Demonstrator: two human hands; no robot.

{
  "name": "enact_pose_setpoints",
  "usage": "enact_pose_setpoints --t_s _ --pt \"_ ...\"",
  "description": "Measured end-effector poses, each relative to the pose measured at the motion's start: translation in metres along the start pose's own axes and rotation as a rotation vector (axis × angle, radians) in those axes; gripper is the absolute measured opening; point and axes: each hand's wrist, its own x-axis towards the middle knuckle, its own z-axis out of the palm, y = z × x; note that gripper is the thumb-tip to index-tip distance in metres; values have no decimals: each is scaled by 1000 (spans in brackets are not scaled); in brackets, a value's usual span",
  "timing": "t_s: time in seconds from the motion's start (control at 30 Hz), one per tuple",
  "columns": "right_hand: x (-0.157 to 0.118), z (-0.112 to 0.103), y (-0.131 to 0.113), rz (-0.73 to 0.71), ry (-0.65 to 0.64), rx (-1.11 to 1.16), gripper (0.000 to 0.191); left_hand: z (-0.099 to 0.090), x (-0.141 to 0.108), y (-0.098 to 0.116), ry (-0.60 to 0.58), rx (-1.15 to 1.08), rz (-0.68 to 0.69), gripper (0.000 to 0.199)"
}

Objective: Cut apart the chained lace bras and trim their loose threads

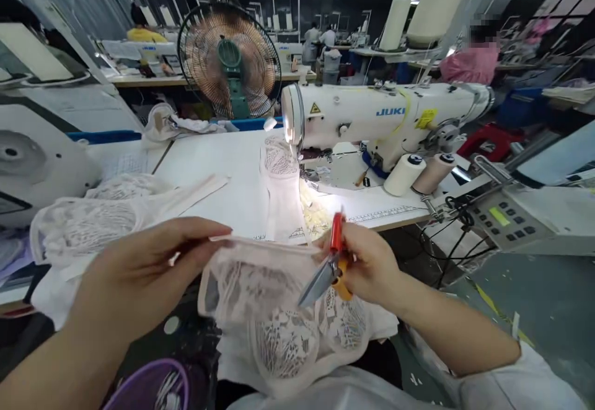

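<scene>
My left hand [149, 273] pinches the upper edge of a pale lace bra piece [263, 276] between thumb and fingers. In my right hand [374, 264] is a pair of small scissors [320, 280] with red and orange handle parts, its blades pointing down and left. The right fingertips also meet the far end of the bra's edge, so it stretches between both hands. More bra cups [286, 345] with lace hang below, over my lap. Another pale lace piece [281, 202] lies under the sewing machine's [357, 112] lit needle area.
More lace bra pieces [93, 230] lie on the table to the left, beside another white machine [39, 155]. Thread cones [404, 174] stand at the right, near a control panel [506, 218]. Behind the table is a fan [230, 56]. A purple bin [149, 385] sits low left.
</scene>
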Motion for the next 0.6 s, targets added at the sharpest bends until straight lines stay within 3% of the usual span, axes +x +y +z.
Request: enact_pose_setpoints --t_s 0.07,0.1,0.23,0.4,0.6 --pt "14 -6 2 -182 114 -123 11 -11 10 0 62 75 109 11" --pt "17 -6 4 -271 136 -160 13 -12 10 -2 28 61 138 14" --pt "1 10 22 -431 10 -280 13 11 -24 -19 -182 -113 142 24" --pt "-46 41 39 -400 -218 -294 25 63 -97 -30 -134 -444 -184 19" --pt "-69 51 45 -422 -189 -202 13 87 -140 -13 144 -846 -653 11"
